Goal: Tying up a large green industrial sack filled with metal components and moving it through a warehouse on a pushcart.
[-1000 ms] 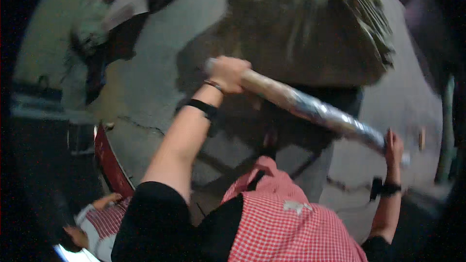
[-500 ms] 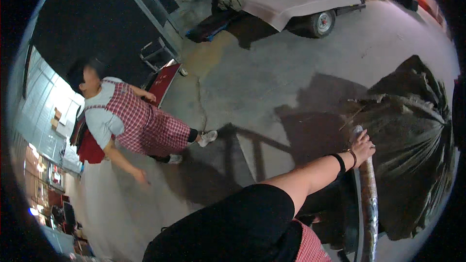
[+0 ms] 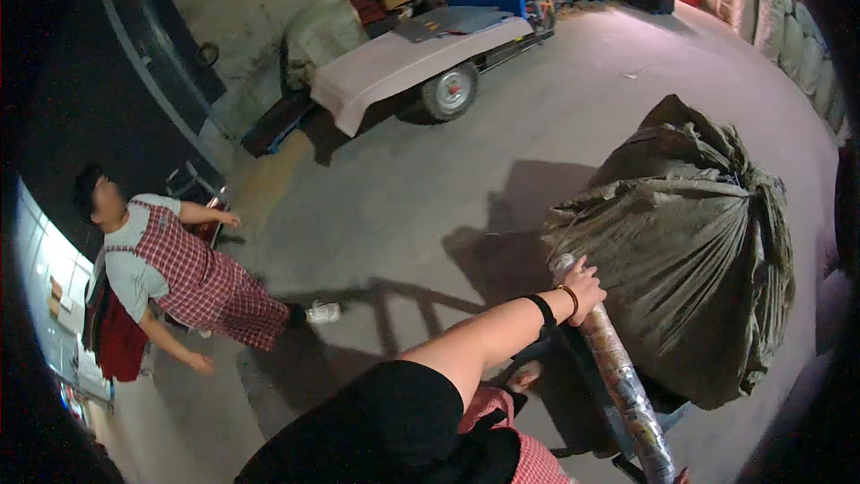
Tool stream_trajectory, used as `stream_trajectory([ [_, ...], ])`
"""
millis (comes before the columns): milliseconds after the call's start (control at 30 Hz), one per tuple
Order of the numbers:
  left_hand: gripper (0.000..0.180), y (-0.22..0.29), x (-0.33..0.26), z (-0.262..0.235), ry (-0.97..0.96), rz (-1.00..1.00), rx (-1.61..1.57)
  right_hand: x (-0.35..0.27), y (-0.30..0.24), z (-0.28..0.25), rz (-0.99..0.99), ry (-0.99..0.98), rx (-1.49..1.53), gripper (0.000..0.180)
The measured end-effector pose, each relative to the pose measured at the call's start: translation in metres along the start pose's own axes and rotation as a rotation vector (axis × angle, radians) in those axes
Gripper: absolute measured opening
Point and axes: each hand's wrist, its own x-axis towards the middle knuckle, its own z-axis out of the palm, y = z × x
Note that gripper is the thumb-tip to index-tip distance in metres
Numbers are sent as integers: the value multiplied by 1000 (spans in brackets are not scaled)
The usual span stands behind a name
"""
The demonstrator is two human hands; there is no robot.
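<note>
My left hand grips the upper end of a long bar wrapped in shiny tape. The bar runs down toward the lower edge of the picture. On that wrist are a black band and a thin bracelet. Just beyond the bar stands a big, bulging grey-green sack, tied at the top and resting on a low trolley. Of my right hand only a sliver shows at the bar's lower end, so its grip is hidden. I wear a black sleeve and a red checked apron.
Another person in a red checked apron stands to my left by a dark doorway. A flat trailer with a pale cover is parked at the back. Filled sacks line the right wall. The floor is grey concrete.
The view has swung up and to the left, from looking down at the bar and both hands to the yard. My left hand stays on the bar, and the right hand has slid almost out of view.
</note>
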Motion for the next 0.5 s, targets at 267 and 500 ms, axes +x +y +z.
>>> stream_trajectory([
  [267, 49, -18, 21, 7, 56, 235, 53, 6, -7, 9, -112, 22, 122, 70],
  [500, 32, 8, 20, -1, 38, 280, -19, 43, 35, 37, -78, 109, 183, 55],
])
